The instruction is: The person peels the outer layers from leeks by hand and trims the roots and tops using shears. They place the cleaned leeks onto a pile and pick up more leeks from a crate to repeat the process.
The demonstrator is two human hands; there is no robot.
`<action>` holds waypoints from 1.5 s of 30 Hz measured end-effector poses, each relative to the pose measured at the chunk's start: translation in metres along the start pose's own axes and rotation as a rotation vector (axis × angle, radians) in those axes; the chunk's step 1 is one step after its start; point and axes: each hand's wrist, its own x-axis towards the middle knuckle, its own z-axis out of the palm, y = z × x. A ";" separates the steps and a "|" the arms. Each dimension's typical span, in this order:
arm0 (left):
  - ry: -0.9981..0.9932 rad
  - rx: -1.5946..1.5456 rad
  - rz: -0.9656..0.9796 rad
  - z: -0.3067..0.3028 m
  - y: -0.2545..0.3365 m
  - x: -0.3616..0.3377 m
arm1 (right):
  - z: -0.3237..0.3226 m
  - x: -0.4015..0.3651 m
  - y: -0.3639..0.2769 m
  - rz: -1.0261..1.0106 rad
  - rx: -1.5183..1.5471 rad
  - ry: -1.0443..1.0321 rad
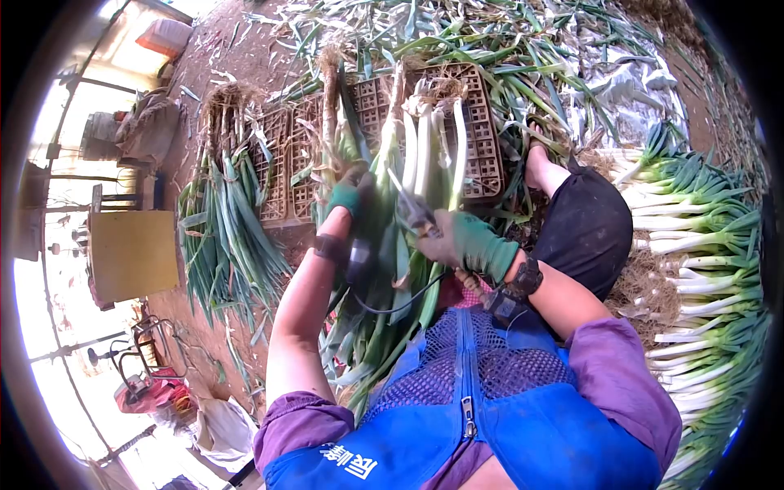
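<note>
My left hand [351, 192], in a green and dark glove, is closed around a leek [329, 122] with soil on its roots and long green leaves trailing toward me. In a matching glove, my right hand [469, 241] grips a dark hand tool [418, 214] with a thin pointed tip; blur hides its exact kind. A thin dark cable or hose [392, 310] loops below the hands. Just beyond them, peeled white leeks [423, 143] lie across a brown plastic crate [486, 151], roots pointing away from me.
Unpeeled leeks [233, 196] lie in a bundle at the left. Trimmed leeks [694, 286] form a long row on the right. Leaf scraps [457, 33] cover the ground beyond the crate. My bent leg [584, 220] is beside the crate; a yellow board [132, 255] stands far left.
</note>
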 end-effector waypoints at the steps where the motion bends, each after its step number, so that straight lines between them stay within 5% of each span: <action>1: 0.065 0.073 0.140 0.001 -0.002 -0.001 | 0.002 -0.001 -0.001 -0.016 -0.006 -0.008; 4: 0.001 0.377 0.164 -0.003 -0.006 -0.007 | 0.001 0.014 -0.001 -0.003 0.029 0.015; 5: -0.138 0.070 0.146 0.000 -0.022 0.006 | 0.001 0.026 0.002 0.018 0.045 0.030; 8: -0.180 -0.105 -0.089 -0.003 -0.024 0.006 | -0.004 0.029 -0.003 0.022 0.071 0.011; 12: -0.246 0.169 -0.086 -0.011 -0.004 0.008 | 0.001 0.016 -0.004 -0.019 0.031 -0.033; 13: -0.301 0.023 -0.164 -0.014 0.013 0.002 | 0.003 0.018 0.000 -0.002 0.029 -0.002; 15: -0.458 0.324 0.193 -0.026 0.000 0.021 | 0.011 0.033 0.020 0.022 0.104 -0.015; 16: -0.436 0.158 -0.061 -0.026 0.025 0.010 | 0.009 0.033 0.026 0.016 0.120 0.004; 22: -0.526 -0.049 -0.099 -0.021 0.026 0.019 | 0.001 -0.009 0.007 0.052 0.098 0.023; 27: -0.774 -0.231 0.158 -0.019 0.005 0.024 | 0.013 0.012 0.025 -0.033 0.171 0.061; 29: -0.820 0.096 0.453 -0.022 0.028 0.012 | -0.002 0.034 0.018 0.040 0.141 0.064; 31: -0.761 0.765 0.841 -0.019 0.053 -0.001 | -0.019 0.054 0.016 -0.077 0.206 0.052; 33: -0.743 0.215 0.996 -0.007 0.018 0.003 | -0.033 0.070 0.011 -0.091 0.215 0.024; 37: -0.681 0.100 0.376 -0.011 0.053 -0.046 | -0.049 0.054 -0.014 0.016 0.175 -0.034; 39: -0.567 0.558 0.620 -0.017 0.067 -0.052 | -0.042 0.033 -0.014 -0.047 0.147 -0.014; 40: -0.552 0.279 0.435 -0.017 0.065 -0.055 | -0.030 0.037 -0.007 0.010 0.018 -0.020; 42: -0.525 0.498 0.722 -0.024 0.056 -0.052 | -0.018 0.036 0.006 0.017 0.025 0.011; 45: -0.549 0.592 0.667 -0.021 0.070 -0.062 | -0.019 0.053 0.008 0.029 0.054 0.028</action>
